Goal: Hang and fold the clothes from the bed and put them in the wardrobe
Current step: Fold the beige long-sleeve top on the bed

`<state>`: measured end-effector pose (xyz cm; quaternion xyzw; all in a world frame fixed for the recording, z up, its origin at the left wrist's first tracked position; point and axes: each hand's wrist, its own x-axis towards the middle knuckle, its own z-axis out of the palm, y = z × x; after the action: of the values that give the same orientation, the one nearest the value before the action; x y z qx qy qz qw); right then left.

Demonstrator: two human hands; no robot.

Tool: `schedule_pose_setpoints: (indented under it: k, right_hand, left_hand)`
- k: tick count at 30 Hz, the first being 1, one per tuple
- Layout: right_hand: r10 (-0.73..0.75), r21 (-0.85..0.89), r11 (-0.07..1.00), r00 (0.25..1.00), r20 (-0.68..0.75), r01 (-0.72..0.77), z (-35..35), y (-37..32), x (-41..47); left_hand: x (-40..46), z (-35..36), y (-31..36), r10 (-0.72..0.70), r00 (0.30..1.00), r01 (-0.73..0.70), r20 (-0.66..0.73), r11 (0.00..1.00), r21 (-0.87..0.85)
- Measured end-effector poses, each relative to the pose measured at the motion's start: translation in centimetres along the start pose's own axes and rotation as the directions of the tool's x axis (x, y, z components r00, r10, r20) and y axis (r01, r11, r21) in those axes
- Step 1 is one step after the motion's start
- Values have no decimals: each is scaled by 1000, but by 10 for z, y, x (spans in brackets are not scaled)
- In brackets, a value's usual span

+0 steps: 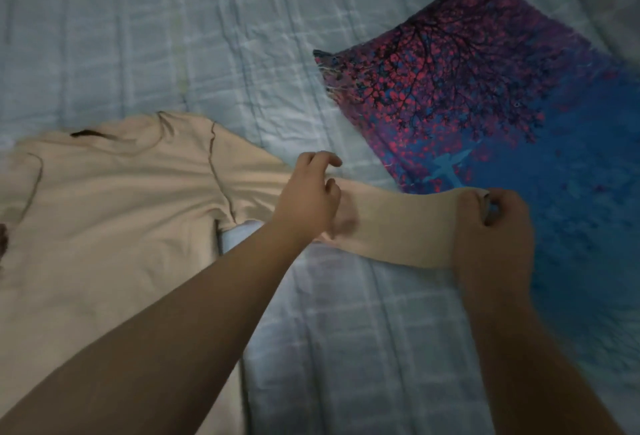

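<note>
Pale blue checked bedding (138,36) is lying under everything you are working on, wrinkled and quilted; on it, beyond your right hand, a purple and blue printed cloth (502,105) with a dark tree and red blossoms is lying flat; to the left of your grip, the beige long-sleeved top (114,213) is lying spread out with its neck away from you, its body flat on the bedding; one sleeve (398,223) is stretching out from the shoulder between your two hands, lifted just above the bedding; your right hand (491,237) is gripping the cuff end, fingers curled round the fabric; your left hand (308,199) is sitting on the sleeve nearer the shoulder, fingers bent, thumb and forefinger apart; whether it is pinching the fabric, you cannot tell from this blur.
</note>
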<state>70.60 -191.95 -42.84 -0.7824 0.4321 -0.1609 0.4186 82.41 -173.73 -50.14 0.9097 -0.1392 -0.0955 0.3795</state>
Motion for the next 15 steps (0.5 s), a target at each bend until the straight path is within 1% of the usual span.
schedule_pose_setpoints:
  k: [2,7,9,11,15]
  right_hand:
    - [-29,65,998,999,14,28,24,-30,-20]
    - [-194,171,969,978,73,180,107,-111,-80]
    - [-265,206,949,958,112,238,142,-148,-105]
    - [-347,199,927,928,135,317,181,-187,-130]
    - [-420,223,901,877,235,372,265,-255,-191]
  left_hand:
    - [-9,-39,-19,-11,998,9,-63,1000,-27]
    - [-35,-159,-99,-148,969,135,-198,988,-75]
    - [-52,-210,-134,-192,954,178,-229,981,-81]
    - [-69,-258,-167,-221,945,206,-242,975,-84]
    - [-93,-343,-232,-262,924,247,-278,965,-89]
